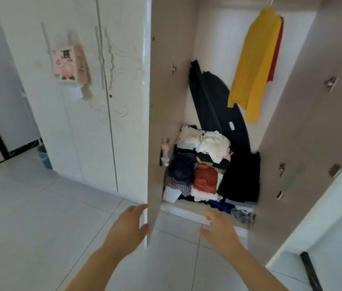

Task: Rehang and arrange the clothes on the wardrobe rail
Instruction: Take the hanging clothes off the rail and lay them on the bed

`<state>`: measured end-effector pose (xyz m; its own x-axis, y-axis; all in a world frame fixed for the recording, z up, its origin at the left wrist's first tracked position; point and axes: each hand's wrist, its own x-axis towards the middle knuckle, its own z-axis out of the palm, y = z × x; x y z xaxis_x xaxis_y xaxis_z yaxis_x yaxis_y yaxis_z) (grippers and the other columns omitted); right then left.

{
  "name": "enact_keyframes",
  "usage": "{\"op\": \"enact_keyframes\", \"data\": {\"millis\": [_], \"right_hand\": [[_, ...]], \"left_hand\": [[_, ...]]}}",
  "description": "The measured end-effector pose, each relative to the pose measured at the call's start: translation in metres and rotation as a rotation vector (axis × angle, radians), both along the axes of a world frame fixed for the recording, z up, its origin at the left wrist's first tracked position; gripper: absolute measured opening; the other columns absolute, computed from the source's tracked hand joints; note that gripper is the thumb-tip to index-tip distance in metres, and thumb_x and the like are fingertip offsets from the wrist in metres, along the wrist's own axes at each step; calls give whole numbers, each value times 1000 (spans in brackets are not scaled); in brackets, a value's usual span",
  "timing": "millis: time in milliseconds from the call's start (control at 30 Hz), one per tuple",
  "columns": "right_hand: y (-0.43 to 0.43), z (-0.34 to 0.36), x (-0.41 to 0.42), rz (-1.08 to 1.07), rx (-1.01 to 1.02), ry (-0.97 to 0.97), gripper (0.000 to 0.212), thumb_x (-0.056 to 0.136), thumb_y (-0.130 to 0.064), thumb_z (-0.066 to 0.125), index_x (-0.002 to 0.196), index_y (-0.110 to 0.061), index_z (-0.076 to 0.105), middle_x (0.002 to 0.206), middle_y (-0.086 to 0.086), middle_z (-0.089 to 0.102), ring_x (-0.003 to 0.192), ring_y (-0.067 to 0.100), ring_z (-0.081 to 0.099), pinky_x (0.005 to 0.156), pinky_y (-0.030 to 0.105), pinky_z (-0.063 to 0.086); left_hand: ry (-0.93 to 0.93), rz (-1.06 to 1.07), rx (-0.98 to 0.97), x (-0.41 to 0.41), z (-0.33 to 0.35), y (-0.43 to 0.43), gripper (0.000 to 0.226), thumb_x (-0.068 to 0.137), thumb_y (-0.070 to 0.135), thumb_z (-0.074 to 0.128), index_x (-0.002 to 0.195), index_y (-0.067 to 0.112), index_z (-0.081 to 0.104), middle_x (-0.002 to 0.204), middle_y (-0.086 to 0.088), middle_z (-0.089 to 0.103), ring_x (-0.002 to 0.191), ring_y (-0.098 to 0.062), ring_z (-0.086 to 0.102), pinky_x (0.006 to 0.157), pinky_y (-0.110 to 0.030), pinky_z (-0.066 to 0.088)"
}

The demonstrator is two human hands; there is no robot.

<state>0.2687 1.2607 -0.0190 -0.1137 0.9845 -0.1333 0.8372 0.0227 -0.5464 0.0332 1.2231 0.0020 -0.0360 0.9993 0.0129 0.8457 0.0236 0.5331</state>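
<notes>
Head view, wardrobe interior, 2 doors swung open.

1. Yellow garment (254,66): hung on a hanger (271,2) at the top right of the compartment; the rail itself is out of view.
2. Red garment (276,53): hung directly behind the yellow one, showing only along its right side.
3. Dark garment (212,97): leaning against the back wall, below and left of the 2 hung pieces.
4. Clothes pile (199,164): loose mixed items, white, navy, orange and striped, heaped on the wardrobe floor.
5. Black garment (241,177): lying at the right side of the pile.
6. Left hand (128,225): spread, fingertips and thumb tip at the edge of the left door (166,101); blur hides whether they touch it.
7. Right hand (218,229): spread with relaxed fingers, holding nothing, low in front of the wardrobe base.
8. Right door (304,122): open, hinges showing.
9. Pink carton (67,66): fixed to the neighbouring closed white door.
10. Blue bin (45,157): on the tiled floor at left.
</notes>
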Motion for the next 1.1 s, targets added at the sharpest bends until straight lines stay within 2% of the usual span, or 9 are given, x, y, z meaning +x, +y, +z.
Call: {"op": "enact_keyframes", "data": {"millis": [133,200,467,567,667,767,867,967,1100], "right_hand": [[49,22,44,-72,68,-12,52,91,-28,56,138,-18,38,133,0,45,123,13,42,99,20,30],[77,35,59,-116,85,44,51,90,-25,58,137,-18,40,131,1,46,121,14,45,100,21,33],[217,103,105,-209,336,102,52,89,-26,60,137,-22,40,129,-1,47,114,11,48,94,17,35],[274,139,118,-233,406,114,52,90,-26,59,137,-22,39,128,-1,48,106,9,48,89,15,37],[328,175,132,-277,488,186,52,90,-26,59,138,-23,39,131,-5,46,106,5,44,77,8,38],[384,210,149,-281,591,156,51,90,-28,58,137,-25,40,134,-6,46,116,7,46,88,14,34],[442,242,169,-275,661,119,51,90,-30,57,138,-26,39,137,-6,45,120,9,45,93,21,39],[501,268,192,-262,723,128,52,90,-30,58,139,-26,38,137,-7,44,119,9,46,84,16,44],[575,303,223,-228,805,130,51,90,-30,58,138,-26,39,135,-6,47,118,10,47,86,19,41]], "left_hand": [[-24,-145,45,57,22,78,51,93,30,49,140,25,31,136,5,42,120,-10,45,96,-18,34],[-40,-205,72,79,31,118,50,92,29,50,139,24,33,137,4,43,120,-11,46,94,-15,33],[-111,-368,273,142,90,288,54,90,29,56,139,24,34,139,3,43,125,-11,42,101,-17,30],[-156,-384,339,158,123,352,53,90,28,56,139,25,35,136,2,45,121,-9,43,96,-14,30],[-187,-412,414,175,159,411,53,90,28,56,138,29,35,136,5,44,112,-4,45,90,-13,31],[-214,-416,492,193,190,468,53,90,30,56,138,30,35,135,7,44,108,-1,45,89,-14,34],[-232,-416,565,211,215,522,53,89,29,57,138,29,36,135,6,45,114,-3,44,92,-14,32],[-224,-392,641,229,236,576,54,88,28,58,138,26,37,132,3,48,116,-7,46,95,-19,34],[-244,-345,731,252,266,641,53,88,27,59,136,27,39,128,3,51,111,-8,48,92,-17,33]]}}
